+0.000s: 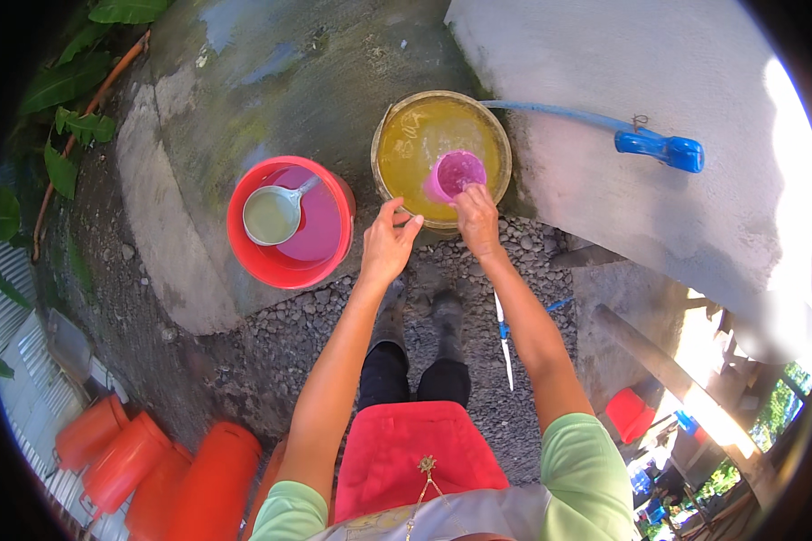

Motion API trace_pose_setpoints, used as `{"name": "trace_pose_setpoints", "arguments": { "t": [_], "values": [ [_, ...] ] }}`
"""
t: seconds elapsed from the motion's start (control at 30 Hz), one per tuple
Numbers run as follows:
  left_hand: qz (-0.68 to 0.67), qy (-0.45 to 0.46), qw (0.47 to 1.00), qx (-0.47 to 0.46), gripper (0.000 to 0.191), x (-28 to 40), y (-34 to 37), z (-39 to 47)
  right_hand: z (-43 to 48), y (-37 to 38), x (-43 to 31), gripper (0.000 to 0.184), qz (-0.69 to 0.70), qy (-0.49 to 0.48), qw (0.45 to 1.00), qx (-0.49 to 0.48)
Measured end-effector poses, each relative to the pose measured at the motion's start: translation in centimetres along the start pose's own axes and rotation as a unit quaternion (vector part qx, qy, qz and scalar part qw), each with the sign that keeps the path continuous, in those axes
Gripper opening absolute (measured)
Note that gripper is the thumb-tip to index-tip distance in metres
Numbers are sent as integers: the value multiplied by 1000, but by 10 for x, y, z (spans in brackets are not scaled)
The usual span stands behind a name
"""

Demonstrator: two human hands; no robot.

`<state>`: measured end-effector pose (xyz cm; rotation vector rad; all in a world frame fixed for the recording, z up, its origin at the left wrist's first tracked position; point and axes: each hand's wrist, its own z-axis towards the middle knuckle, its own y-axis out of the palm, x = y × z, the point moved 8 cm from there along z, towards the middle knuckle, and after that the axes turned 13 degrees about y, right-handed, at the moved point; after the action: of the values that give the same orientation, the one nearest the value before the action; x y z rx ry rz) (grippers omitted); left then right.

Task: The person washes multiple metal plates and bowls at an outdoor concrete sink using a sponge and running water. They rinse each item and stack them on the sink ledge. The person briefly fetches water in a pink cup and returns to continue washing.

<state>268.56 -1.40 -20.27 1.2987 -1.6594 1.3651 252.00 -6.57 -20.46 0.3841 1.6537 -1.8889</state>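
My right hand (pixel 477 220) grips the edge of a pink plastic cup (pixel 459 174), which is partly sunk in yellowish liquid in a round bucket (pixel 377 162). At that bucket's near rim, my left hand (pixel 390 240) has thumb and fingers apart and holds nothing; whether it touches the rim, I cannot tell. To the left stands a red bucket (pixel 237 260) with liquid inside. A metal dipper (pixel 271 216) holding cloudy liquid rests in the red bucket, its handle pointing up and right.
A blue hose (pixel 561 111) runs behind the yellowish bucket to a blue plastic fitting (pixel 680 154) on the concrete slab (pixel 622 61). Gravel (pixel 298 324) lies around my boots (pixel 446 318). Several orange-red containers (pixel 210 480) stand lower left; a wooden pole (pixel 677 372) slants at right.
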Motion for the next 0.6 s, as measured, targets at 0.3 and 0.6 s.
{"name": "trace_pose_setpoints", "arguments": {
  "t": [0.3,0.6],
  "values": [
    [-48,-78,996,20,27,23,14,3,-19,-71,-77,14,87,-49,994,-34],
    [-182,-63,969,152,16,39,-24,-37,-128,17,118,28,385,655,648,60]
  ]
}}
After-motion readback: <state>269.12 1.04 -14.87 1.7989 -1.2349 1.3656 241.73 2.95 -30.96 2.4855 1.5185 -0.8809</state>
